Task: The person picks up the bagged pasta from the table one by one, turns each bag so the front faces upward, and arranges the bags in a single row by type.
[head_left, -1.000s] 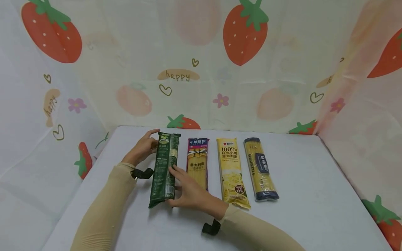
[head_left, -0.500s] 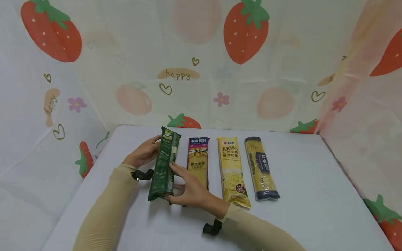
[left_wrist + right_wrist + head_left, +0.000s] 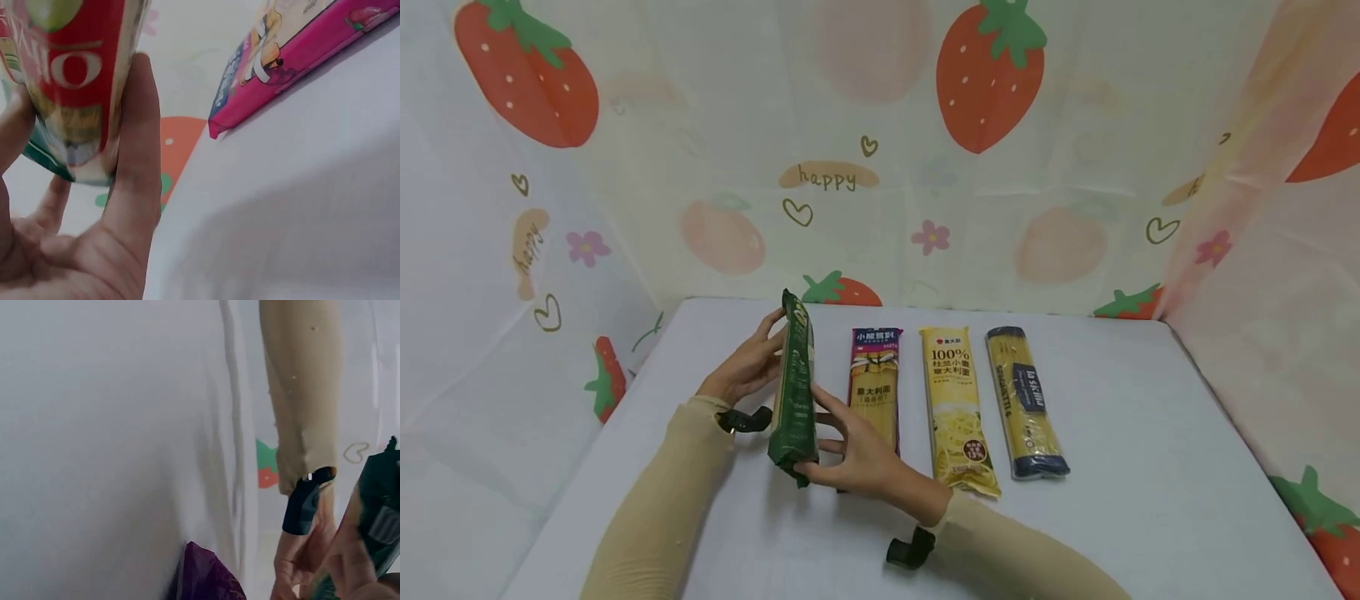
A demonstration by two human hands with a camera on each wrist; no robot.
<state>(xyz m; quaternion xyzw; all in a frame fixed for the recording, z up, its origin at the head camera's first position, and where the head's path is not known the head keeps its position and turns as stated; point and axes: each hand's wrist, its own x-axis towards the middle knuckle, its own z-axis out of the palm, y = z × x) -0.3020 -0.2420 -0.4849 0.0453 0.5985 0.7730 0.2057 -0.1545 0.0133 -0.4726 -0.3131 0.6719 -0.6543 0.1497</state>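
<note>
Both hands hold a green spaghetti packet [image 3: 793, 392] above the table at the left of the row. It stands turned on its edge, its narrow side toward the head camera. My left hand [image 3: 751, 364] grips the far end from the left. At the near end, my right hand [image 3: 871, 457] grips it from the right, thumb at the bottom corner. The left wrist view shows the packet's red and clear side [image 3: 78, 75] between thumb and fingers. Beside it lies a purple-and-blue pasta packet [image 3: 874, 387], partly hidden by my right hand.
A yellow pasta packet [image 3: 957, 392] and a clear spaghetti packet with dark blue ends [image 3: 1027, 408] lie farther right in the row. The white-covered table [image 3: 1142, 467] is bounded by strawberry-print cloth walls [image 3: 850, 100] at the back and sides.
The green spaghetti packet has been lifted and rolled from its broad face onto its edge, its far end rising. The hands keep their hold; the other packets have stayed put.
</note>
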